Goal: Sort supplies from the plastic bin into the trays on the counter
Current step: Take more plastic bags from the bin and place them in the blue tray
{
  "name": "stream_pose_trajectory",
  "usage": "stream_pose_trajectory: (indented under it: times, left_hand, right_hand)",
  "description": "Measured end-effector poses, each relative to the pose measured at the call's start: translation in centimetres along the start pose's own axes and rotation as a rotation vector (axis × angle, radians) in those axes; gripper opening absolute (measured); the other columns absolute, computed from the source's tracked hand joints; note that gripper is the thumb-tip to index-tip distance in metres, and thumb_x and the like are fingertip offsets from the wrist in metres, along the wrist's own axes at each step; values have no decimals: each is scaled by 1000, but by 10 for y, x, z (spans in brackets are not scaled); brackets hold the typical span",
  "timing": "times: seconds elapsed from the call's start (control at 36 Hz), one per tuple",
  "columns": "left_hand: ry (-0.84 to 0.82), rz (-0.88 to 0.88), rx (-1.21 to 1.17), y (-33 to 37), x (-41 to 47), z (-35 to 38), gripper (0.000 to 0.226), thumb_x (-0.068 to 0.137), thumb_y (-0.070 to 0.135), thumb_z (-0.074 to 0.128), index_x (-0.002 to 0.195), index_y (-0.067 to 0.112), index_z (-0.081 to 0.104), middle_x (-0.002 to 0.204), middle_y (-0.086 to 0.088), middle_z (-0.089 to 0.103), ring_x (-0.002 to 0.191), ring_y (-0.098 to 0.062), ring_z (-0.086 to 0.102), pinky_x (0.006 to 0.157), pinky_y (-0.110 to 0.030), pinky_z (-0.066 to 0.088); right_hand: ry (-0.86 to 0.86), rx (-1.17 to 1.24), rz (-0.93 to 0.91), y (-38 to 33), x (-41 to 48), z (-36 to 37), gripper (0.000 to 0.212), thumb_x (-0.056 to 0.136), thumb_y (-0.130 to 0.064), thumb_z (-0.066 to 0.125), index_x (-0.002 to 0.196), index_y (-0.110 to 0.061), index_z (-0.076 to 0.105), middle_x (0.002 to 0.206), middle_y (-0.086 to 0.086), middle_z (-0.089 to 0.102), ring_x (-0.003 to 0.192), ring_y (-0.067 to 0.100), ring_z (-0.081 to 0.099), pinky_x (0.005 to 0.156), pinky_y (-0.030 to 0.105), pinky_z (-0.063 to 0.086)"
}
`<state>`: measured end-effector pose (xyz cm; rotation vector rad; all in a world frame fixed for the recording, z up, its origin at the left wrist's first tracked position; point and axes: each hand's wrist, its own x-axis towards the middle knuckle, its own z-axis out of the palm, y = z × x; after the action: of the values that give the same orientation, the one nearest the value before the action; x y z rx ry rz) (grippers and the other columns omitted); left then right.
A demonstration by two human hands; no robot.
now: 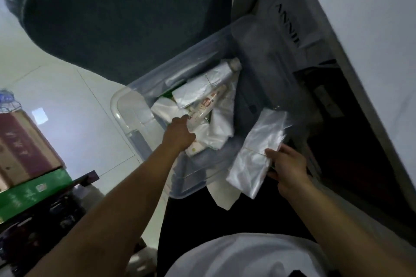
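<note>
Two hands are at work over one bin, as I read it from my remote station.

Far left: a maroon-printed cardboard box [20, 146] is stacked on a green box [33, 193], with pale tiled floor [74, 108] beyond them.

Upper left to centre: a dark grey cushion [112, 13] (blurred; I cannot tell what it belongs to) overhangs the far side of the bin.

Centre: the clear plastic bin [122, 108] holds loosely piled white packets [193, 94] wrapped in plastic, and a silvery tube-like pack [222, 69] lies at its far end. The left hand [180, 134] reaches inside the bin. Its grip is closed round a printed packet [203, 107] (white with red figures). This packet shows both beyond and below the knuckles and lies aslant on the white packets.

Right of centre: the right hand [287, 168] holds a clear-wrapped bundle [254, 155] of folded plastic bags. The grip is clamped on the bundle's lower right edge, thumb on top and fingers underneath. The bundle hangs over the bin's near right corner, apart from the pile.

Far right: a grey panel [290, 27] with raised letters runs diagonally, and a dark opening [351, 137] lies below it.

Bottom centre: the person's white shirt [236, 254].
</note>
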<state>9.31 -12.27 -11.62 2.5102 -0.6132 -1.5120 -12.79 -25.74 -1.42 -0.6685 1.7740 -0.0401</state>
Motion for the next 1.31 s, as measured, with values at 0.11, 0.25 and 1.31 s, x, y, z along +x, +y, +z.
stream_pose_trajectory:
  times: [0.11,0.25,1.31]
  left_hand:
    - [9,7,90,3,34,-5,75,81,30,72,146,15,39,137,-19,50,123,-37,51,100,-47,46]
    - [-19,10,61,15,69,16,87,79,34,77,152,19,31,146,-11,47,131,-32,48,106,-46,41]
    - [274,125,515,66,142,-8,61,86,5,65,140,11,37,140,-20,49,123,-39,53,100,-45,44]
  right_hand:
    - [24,34,24,18,0,2,14,86,2,65,89,-11,70,86,15,72,70,26,69,57,35,59]
    - [18,90,30,32,4,2,8,87,0,65,94,-1,68,94,23,69,83,33,67,83,53,53]
    - [-14,144,-2,44,23,-5,18,85,-2,68,79,-17,75,95,26,70,90,39,71,80,53,59]
